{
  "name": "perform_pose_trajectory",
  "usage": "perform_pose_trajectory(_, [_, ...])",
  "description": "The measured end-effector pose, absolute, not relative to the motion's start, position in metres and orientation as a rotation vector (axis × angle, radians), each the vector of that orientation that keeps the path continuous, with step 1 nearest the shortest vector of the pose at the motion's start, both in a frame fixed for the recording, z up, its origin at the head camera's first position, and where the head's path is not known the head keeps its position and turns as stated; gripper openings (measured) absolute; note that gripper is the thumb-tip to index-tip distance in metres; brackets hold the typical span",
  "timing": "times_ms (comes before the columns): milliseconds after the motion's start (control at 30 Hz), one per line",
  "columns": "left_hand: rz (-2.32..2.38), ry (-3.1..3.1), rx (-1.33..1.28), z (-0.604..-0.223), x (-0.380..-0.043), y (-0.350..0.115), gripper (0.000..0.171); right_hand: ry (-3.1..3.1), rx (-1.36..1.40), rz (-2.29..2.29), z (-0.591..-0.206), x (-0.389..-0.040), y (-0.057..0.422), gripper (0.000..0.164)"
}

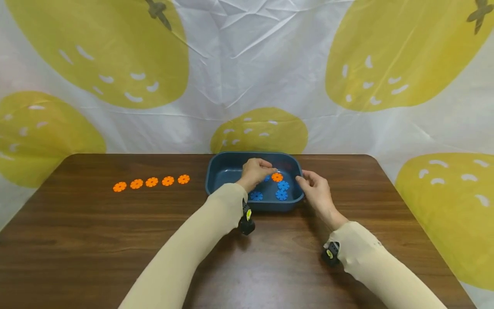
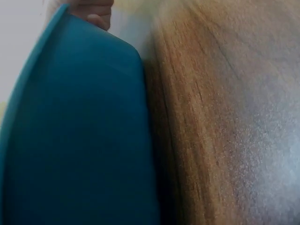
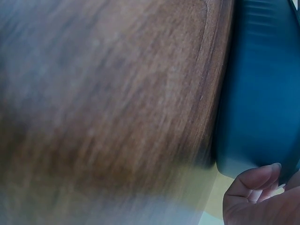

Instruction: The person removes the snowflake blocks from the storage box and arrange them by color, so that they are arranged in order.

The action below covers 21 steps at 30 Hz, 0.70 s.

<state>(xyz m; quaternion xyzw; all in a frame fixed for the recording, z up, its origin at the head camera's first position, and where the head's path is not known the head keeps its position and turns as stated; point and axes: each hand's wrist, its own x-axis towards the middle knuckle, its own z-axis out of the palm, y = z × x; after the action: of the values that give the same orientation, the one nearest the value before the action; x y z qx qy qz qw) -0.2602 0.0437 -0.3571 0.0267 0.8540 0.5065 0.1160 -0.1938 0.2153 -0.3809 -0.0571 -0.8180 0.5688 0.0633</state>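
A dark blue rectangular tub (image 1: pixel 252 205) stands on the table, with several blue snowflake discs (image 1: pixel 281 195) and an orange snowflake disc (image 1: pixel 277 177) inside. My left hand (image 1: pixel 254 174) reaches into it from the front, its fingertips just above and beside the orange disc; nothing shows between them. With its thumb over the rim, my right hand (image 1: pixel 318 193) holds the tub's right side. The left wrist view shows mostly the tub's outer wall (image 2: pixel 84 122), with part of a hand at the top. In the right wrist view, bent fingers (image 3: pixel 255 180) meet the tub's corner.
Several orange snowflake discs (image 1: pixel 152 182) lie in a slightly slanting row on the brown wooden table (image 1: pixel 96 240), left of the tub. A white curtain with yellow fruit prints (image 1: pixel 247 77) hangs right behind the table's back edge.
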Motion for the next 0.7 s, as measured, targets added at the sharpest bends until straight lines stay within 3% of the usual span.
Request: perform_pose_trajectory(700, [1.227, 2.686, 0.023, -0.371, -0.267, 0.068, 0.023, -2.417, -0.160, 1.734, -0.383, -0.196, 0.214, 0.033])
